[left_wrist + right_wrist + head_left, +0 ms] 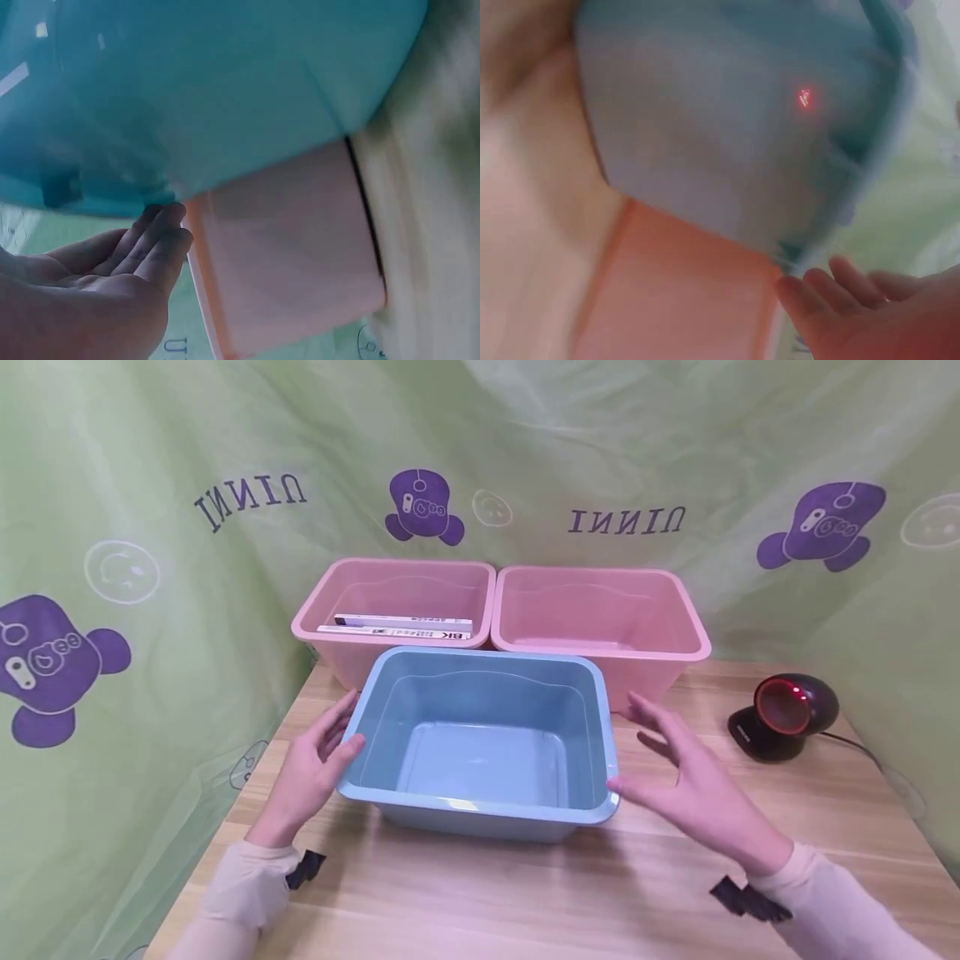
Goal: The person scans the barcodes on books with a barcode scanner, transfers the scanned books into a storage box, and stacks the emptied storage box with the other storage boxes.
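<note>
A blue plastic bin [480, 768] with nothing in it stands on the table, its near side toward me. On its left side my left hand [307, 768] is at the rim, thumb by the edge and fingers extended along the outer side. My right hand [697, 785] is spread at the right side, thumb tip at the rim's near right corner and the other fingers apart from the wall. In the left wrist view, the left fingertips [174, 214] lie close to the blue rim. The right wrist view is blurred, with the right fingertips [791, 289] near the rim.
Behind the blue bin stand two pink bins side by side. The left pink bin [330, 602] holds white boxes [405, 627]; the right pink bin [600, 610] looks empty. A black scanner [787, 714] with a red light and cable stands right. A green curtain [525, 460] surrounds the wooden table [450, 893].
</note>
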### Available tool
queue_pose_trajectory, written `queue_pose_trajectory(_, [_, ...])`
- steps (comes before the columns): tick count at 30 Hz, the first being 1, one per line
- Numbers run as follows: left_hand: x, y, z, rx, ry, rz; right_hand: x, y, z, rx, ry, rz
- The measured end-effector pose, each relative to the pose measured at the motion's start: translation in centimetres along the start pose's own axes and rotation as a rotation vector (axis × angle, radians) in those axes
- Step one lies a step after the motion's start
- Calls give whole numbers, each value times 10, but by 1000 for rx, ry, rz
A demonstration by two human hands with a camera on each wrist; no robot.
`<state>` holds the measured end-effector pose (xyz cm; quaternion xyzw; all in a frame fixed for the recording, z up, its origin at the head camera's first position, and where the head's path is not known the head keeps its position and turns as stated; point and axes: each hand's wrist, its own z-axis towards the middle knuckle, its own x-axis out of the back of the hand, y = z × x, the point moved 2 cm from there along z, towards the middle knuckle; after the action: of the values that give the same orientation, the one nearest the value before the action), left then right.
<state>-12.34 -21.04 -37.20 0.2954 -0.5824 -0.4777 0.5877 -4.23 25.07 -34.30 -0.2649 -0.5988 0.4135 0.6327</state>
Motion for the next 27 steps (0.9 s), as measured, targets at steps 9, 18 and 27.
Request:
queue_pose_trajectory(9, [-10, -7, -30, -35, -12, -26, -50, 20, -34, 25, 32, 236])
queue_pose_trajectory(18, [-7, -10, -32, -86, -35, -58, -57, 21, -35, -32, 46, 320])
queue_pose_trajectory(27, [-3, -5, -36, -97, -47, -87, -50, 20, -34, -1, 45, 304])
